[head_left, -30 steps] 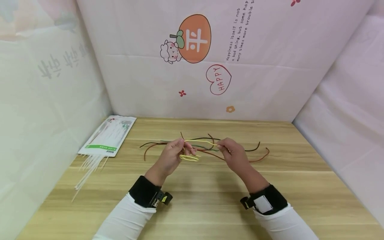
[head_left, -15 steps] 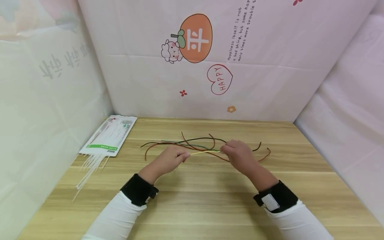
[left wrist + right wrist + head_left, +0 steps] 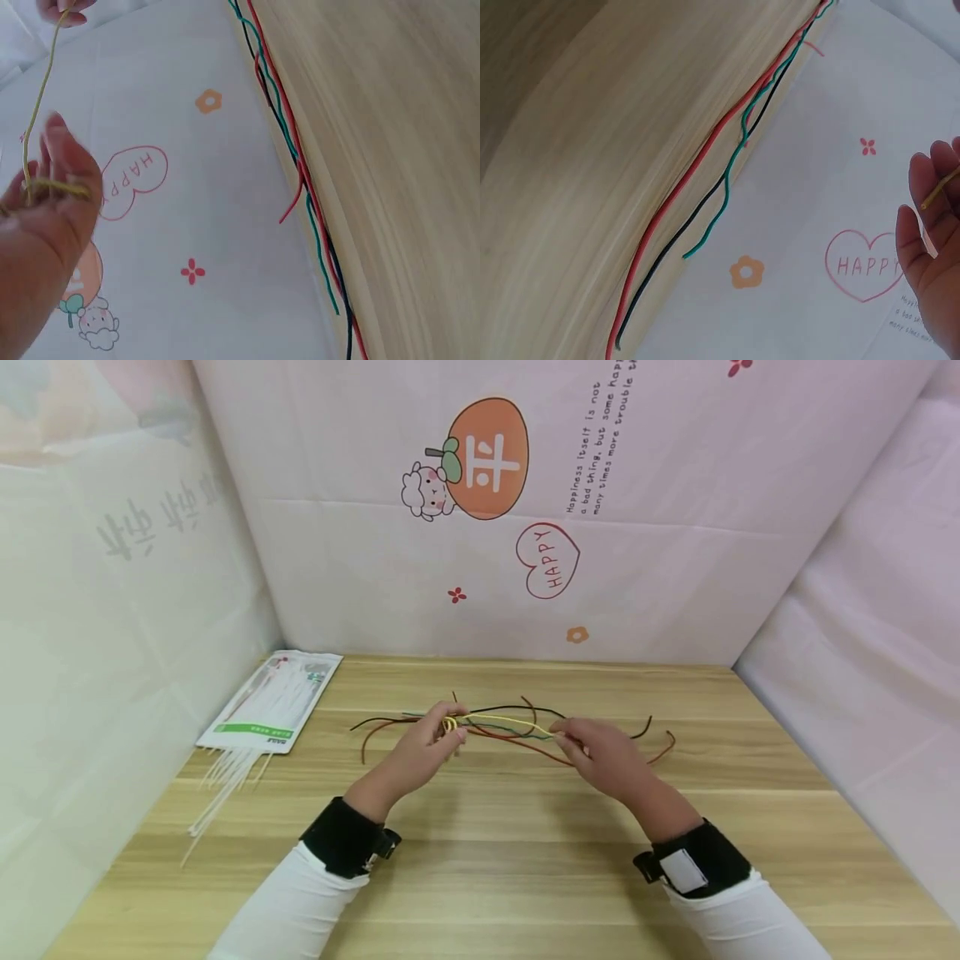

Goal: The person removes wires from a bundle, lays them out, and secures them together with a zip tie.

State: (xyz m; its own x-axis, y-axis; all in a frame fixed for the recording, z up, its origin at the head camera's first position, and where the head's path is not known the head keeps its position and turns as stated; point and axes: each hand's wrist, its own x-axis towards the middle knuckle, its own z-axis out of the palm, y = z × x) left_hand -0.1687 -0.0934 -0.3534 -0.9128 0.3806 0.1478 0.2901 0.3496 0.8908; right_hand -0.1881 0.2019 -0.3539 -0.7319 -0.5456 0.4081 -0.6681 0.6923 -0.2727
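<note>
A thin yellow wire [image 3: 510,719] stretches between the two hands above the tabletop. My left hand [image 3: 415,753] holds it, with several loops of wire gathered at the fingers; in the left wrist view the wire [image 3: 60,187] crosses the fingers, which are slightly blurred. To the right, my right hand [image 3: 609,758] holds the other end. In the right wrist view a short bit of the wire [image 3: 941,187] lies along the fingers of that hand. Behind and below the hands, red, black and green wires [image 3: 705,154] lie loosely crossed on the table.
On the left of the wooden table [image 3: 495,877] lies a white bag with a green stripe [image 3: 273,697]; thin white strips [image 3: 228,777] spill from its near end. Printed white cloth [image 3: 337,577] walls in the back and both sides.
A second ago yellow loops hung below my left hand; at half a second they were hidden and the wire was straight. Now loops show at its fingers, and the wire bows. Both hands sit farther apart.
</note>
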